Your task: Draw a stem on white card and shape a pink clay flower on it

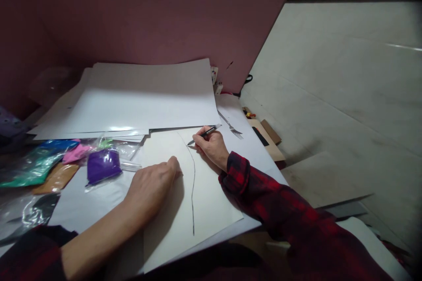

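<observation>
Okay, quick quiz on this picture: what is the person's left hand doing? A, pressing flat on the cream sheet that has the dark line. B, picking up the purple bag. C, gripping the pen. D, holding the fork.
A: the left hand lies palm down on the cream sheet, just left of the drawn line, while the right hand holds the pen.

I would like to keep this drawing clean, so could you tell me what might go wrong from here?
The left hand presses only one side of the sheet, so it might pivot under the pen in the right hand and bend the line. The red sleeve lies close to that line and could smear it.
</observation>
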The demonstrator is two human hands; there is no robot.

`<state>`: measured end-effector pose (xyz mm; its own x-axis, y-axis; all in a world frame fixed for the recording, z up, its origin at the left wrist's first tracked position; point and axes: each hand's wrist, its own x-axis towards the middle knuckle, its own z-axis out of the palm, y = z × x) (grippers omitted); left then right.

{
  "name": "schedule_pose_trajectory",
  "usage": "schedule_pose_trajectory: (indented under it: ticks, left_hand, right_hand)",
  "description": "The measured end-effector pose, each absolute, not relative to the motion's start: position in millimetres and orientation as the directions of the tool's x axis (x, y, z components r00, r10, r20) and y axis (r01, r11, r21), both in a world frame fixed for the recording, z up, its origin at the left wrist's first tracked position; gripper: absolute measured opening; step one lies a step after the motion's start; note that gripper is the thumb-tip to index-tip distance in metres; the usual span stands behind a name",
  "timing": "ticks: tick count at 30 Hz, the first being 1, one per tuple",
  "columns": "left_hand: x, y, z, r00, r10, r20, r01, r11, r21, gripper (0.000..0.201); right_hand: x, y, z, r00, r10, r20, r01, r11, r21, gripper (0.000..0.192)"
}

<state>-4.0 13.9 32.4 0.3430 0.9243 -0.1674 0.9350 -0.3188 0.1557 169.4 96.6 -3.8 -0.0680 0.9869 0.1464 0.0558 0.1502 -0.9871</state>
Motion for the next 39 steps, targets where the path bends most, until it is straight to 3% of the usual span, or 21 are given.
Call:
schedule_pose_trajectory:
  ticks: [30,39]
  left_hand:
    - [-5.6,13.6,32.5,0.359,0.921,-0.147,0.928,-0.336,0.162,0.022]
    - [-5.7,13.7,33.1,0.349,0.923,-0.160,0.931,-0.322,0.171,0.021]
  right_hand:
    - [171.2,92.2,-0.2,-0.031,0.994,0.101,0.064,0.103,-0.993,0.010]
    - [173.1,91.9,-0.4,-0.027,0.988,0.151,0.130,0.153,-0.980,0.010]
